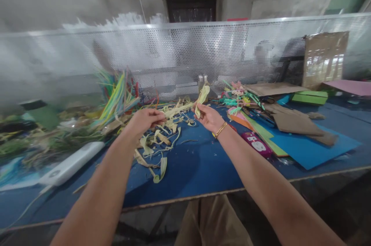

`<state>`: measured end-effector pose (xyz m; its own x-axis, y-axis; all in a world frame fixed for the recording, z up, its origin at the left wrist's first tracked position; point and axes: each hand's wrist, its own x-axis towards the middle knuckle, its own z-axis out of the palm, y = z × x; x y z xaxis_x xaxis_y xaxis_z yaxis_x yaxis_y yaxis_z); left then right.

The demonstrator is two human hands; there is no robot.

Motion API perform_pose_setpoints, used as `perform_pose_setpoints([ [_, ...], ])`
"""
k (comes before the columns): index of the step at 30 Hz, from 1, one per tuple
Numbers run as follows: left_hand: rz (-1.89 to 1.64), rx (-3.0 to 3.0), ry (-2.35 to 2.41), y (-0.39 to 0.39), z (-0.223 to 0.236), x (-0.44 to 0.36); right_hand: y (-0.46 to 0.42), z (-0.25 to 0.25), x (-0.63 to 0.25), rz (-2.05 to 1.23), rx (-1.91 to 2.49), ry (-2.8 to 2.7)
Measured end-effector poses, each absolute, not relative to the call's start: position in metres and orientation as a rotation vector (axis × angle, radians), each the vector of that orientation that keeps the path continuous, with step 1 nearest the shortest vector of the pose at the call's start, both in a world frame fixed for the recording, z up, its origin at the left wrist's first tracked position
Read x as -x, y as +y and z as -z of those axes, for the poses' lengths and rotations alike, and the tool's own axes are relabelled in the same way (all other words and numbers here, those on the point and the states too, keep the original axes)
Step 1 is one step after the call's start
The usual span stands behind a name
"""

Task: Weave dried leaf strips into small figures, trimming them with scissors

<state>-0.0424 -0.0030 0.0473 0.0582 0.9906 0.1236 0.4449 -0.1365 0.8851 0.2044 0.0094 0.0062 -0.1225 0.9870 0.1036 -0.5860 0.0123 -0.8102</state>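
A pale yellow-green strip of dried husk (pixel 180 111) stretches between my two hands above the table. My left hand (pixel 149 117) pinches its left end between thumb and fingers. The right hand (pixel 209 117), with a gold chain bracelet (pixel 221 129) at the wrist, grips the other end, where a wider, curled piece of husk (pixel 203 94) sticks up past the fingers. Beneath and between the hands lie several loose husk scraps (pixel 158 137), curled and tangled on the blue tabletop (pixel 191 168).
A white power strip (pixel 72 163) lies at left beside dried plant stems and a bundle of coloured strips (pixel 116 95). At right are blue paper (pixel 313 149), torn cardboard (pixel 298 120) and a purple pouch (pixel 256 145). A perforated metal screen (pixel 179 56) stands behind.
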Motion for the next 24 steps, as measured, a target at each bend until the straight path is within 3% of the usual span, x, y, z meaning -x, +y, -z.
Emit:
perform_pose_setpoints([
  [3,-1.148,-1.749,1.746,0.005,-0.053,0.073,0.009,-0.006,-0.206,-1.488,0.646,-0.876],
  [6,-0.960,-1.995,2.197,0.000,-0.059,0.099,0.010,-0.006,-0.207,-1.482,0.673,-0.891],
  [10,-0.818,-2.365,2.453,-0.028,-0.059,0.107,0.011,-0.005,-0.206,-1.483,0.728,-0.915],
  [14,-0.268,-2.278,2.509,-0.051,-0.042,0.090,0.011,-0.003,-0.204,-1.489,0.758,-0.936],
  [17,-0.073,-2.263,2.465,-0.052,-0.029,0.083,0.011,-0.001,-0.203,-1.487,0.767,-0.946],
  [20,-0.093,-2.253,2.415,-0.046,-0.035,0.097,0.011,0.000,-0.203,-1.482,0.767,-0.959],
  [24,-0.409,-2.144,2.539,-0.037,-0.062,0.133,0.011,-0.001,-0.204,-1.491,0.757,-0.959],
])
